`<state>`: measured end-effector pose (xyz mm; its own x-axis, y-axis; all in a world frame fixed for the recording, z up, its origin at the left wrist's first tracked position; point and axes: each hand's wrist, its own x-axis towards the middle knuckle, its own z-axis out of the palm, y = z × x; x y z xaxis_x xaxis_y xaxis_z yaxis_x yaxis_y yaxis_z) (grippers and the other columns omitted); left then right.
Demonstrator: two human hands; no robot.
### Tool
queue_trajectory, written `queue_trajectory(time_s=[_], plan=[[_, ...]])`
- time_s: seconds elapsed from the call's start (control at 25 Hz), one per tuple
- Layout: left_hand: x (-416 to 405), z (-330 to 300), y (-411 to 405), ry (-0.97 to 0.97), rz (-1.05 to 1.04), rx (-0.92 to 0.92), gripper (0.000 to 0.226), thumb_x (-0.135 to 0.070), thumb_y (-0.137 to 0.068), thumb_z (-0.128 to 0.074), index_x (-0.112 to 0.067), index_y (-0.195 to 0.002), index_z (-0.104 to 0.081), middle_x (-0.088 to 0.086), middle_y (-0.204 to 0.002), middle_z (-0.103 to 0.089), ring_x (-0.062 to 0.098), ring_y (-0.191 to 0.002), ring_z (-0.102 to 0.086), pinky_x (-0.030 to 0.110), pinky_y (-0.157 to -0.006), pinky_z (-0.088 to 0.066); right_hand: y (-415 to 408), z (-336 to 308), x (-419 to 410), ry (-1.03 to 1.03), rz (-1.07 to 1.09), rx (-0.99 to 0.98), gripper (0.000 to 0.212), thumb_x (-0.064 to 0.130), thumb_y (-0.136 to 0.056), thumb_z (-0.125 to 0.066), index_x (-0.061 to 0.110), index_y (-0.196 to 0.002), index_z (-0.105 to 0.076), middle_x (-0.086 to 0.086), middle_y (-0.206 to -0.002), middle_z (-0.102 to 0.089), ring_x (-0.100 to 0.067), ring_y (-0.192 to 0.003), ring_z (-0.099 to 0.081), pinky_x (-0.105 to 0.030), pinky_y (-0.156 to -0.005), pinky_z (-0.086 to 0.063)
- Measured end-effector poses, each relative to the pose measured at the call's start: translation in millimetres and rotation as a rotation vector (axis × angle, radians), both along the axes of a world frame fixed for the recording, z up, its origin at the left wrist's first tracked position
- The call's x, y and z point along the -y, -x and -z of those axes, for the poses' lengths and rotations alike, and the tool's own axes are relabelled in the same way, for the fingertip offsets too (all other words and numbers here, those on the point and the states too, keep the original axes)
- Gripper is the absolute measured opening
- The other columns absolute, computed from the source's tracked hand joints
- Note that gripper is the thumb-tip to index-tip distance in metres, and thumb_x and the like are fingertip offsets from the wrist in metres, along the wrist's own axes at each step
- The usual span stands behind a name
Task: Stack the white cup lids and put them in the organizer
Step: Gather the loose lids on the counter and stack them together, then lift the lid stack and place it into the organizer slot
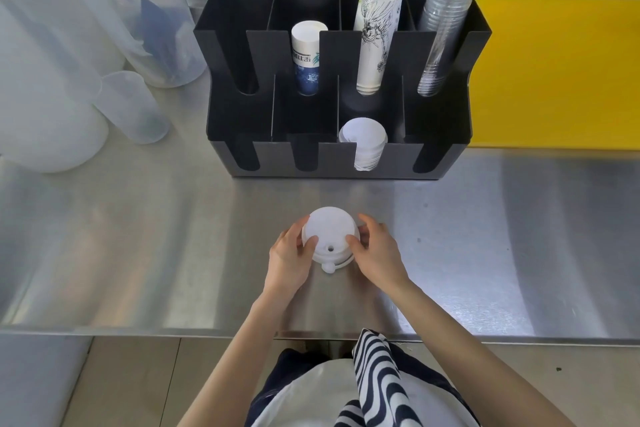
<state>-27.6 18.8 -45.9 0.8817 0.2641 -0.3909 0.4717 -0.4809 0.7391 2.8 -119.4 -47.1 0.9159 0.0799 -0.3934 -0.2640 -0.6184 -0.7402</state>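
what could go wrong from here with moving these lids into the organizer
1. The stack of white lids is held only at its sides by the left hand and right hand; lifted loosely, lower lids might slip out.
2. The front slot already holds white lids, so the new stack may not seat fully.

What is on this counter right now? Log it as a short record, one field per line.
surface: steel counter
held item: stack of white cup lids, resting on the counter
left hand: grips the stack's left side
right hand: grips the stack's right side
organizer: black, compartmented, behind the stack
front row: white lids in the third slot from the left; other front slots look empty
back row: blue-and-white paper cups, printed white paper cups, clear plastic cups
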Motion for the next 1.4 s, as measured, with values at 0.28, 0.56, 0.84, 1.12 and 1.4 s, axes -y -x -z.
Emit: queue_trajectory(time_s=[0.28, 0.56, 0.84, 1.12, 1.4], plan=[[-3, -9, 1, 0.057, -0.014, -0.009, 0.038, -0.021, -0.089, -0.053, -0.023, -0.127, -0.051, 0.007, -0.123, -0.063, 0.02, -0.104, -0.059, 0.021, -0.085, -0.036, 4, -3, 4, -0.104, 0.052, -0.024, 0.034, 0.017, -0.088, -0.053, 0.012, -0.122, -0.053, -0.014, -0.124, -0.058, -0.024, -0.109, -0.059, -0.021, -0.088, -0.038], [-9, -12, 8, 0.352, -0.237, 0.06, 0.021, -0.028, -0.075, -0.062, -0.044, -0.089, -0.061, -0.011, -0.094, -0.061, 0.03, -0.104, -0.063, 0.054, -0.097, -0.049, 6, -16, 7, -0.234, 0.095, 0.035, 0.032, 0.02, -0.086, -0.058, 0.016, -0.118, -0.056, -0.008, -0.123, -0.061, -0.013, -0.096, -0.055, -0.03, -0.091, -0.046], [-7, -14, 8, 0.413, -0.303, 0.113, 0.033, -0.025, -0.081, -0.061, -0.035, -0.112, -0.059, -0.008, -0.096, -0.061, 0.026, -0.111, -0.059, 0.05, -0.102, -0.046, 18, -13, 7, -0.333, 0.041, -0.25, 0.038, 0.039, -0.084, -0.058, 0.017, -0.114, -0.051, -0.004, -0.113, -0.061, -0.016, -0.101, -0.059, -0.038, -0.098, -0.049], [-2, -15, 8, 0.46, -0.285, 0.157, 0.034, -0.029, -0.078, -0.061, -0.037, -0.111, -0.061, 0.0, -0.123, -0.059, 0.022, -0.117, -0.056, 0.047, -0.103, -0.046, 26, -14, 6, -0.567, 0.078, -0.478, 0.021, 0.028, -0.091, -0.051, 0.01, -0.091, -0.061, -0.002, -0.079, -0.064, -0.013, -0.075, -0.061, -0.02, -0.07, -0.055], [-3, -14, 7, 0.371, -0.091, 0.082, 0.049, -0.026, -0.087, -0.058, -0.038, -0.132, -0.043, 0.009, -0.136, -0.052, 0.021, -0.104, -0.063, 0.043, -0.103, -0.046, 26, -13, 14, -0.498, 0.093, -0.415, 0.018, 0.023, -0.09, -0.053, 0.007, -0.088, -0.061, -0.001, -0.077, -0.064, -0.008, -0.069, -0.062, -0.013, -0.062, -0.053]])
